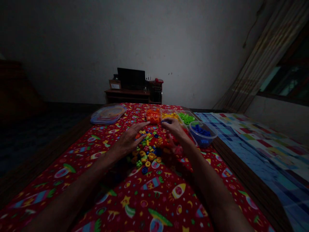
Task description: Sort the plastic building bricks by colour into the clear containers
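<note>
A pile of mixed toy building bricks (147,149) lies on the red patterned tablecloth, with yellow, green, blue, orange and red pieces among them. At the pile's left edge is my left hand (126,140), its fingers apart and nothing seen in them. My right hand (175,127) is raised over the right side of the pile, near the tubs. Its thumb and fingers are pinched, and a small dark-blue brick (165,121) seems to show at the tips. The right forearm partly hides a tub with red pieces (183,135).
Behind the pile stand clear tubs of orange bricks (153,116), yellow bricks (171,115) and green bricks (187,118). A round tub of blue bricks (202,132) is at the right edge. Stacked plastic lids (108,114) lie at the back left. A bed (256,145) adjoins on the right.
</note>
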A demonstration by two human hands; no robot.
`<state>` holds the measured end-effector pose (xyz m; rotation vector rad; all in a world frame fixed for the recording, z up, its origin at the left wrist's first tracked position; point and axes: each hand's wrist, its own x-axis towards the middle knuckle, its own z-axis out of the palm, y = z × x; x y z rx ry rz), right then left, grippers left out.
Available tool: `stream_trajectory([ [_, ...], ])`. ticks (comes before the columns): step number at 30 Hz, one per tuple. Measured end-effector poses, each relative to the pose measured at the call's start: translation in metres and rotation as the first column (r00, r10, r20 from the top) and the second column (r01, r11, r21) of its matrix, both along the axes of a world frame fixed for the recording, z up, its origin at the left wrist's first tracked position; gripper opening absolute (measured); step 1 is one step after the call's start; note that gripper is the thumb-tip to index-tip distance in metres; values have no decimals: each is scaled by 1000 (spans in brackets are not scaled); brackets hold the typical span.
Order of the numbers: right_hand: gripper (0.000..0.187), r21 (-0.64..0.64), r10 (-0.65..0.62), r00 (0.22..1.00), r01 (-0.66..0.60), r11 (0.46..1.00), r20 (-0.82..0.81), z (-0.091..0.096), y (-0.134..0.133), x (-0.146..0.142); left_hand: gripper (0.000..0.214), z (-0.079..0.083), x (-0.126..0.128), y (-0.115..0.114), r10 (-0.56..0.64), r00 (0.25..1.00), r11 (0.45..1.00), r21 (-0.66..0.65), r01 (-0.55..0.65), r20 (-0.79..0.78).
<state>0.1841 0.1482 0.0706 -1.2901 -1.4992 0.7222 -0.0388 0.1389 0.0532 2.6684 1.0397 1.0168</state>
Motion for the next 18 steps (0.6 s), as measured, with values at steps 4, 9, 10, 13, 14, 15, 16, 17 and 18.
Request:
stream_trajectory([
  [4, 26, 358, -461, 824, 342, 869, 330, 15, 6, 69, 53, 10, -11, 7, 6, 999, 998, -55, -9, -44],
  [9, 28, 322, -594, 603, 505, 801, 532, 8, 1, 121, 71, -6, -33, 4, 56, 981, 978, -189, -92, -188],
  [10, 29, 324, -596, 595, 506, 799, 540, 8, 0, 123, 73, -14, -41, -2, 54, 973, 972, -210, -102, -224],
  [13, 30, 361, -592, 627, 469, 806, 506, 14, 1, 108, 77, -46, -69, -26, 43, 949, 972, -207, -112, -313],
  [14, 30, 363, -561, 663, 428, 828, 497, 17, 2, 98, 79, -57, -77, -35, 64, 941, 974, -186, -132, -332],
  [15, 29, 353, -507, 706, 369, 860, 494, 20, 2, 85, 84, -68, -84, -45, 89, 931, 973, -168, -156, -353],
  [16, 28, 339, -433, 751, 292, 895, 498, 22, 2, 71, 89, -78, -89, -53, 122, 924, 973, -141, -184, -362],
  [17, 27, 315, -344, 787, 200, 928, 512, 23, 1, 55, 93, -87, -91, -59, 150, 917, 971, -120, -208, -371],
  [18, 26, 283, -249, 807, 106, 953, 535, 22, 0, 40, 96, -95, -91, -63, 179, 907, 966, -107, -235, -380],
])
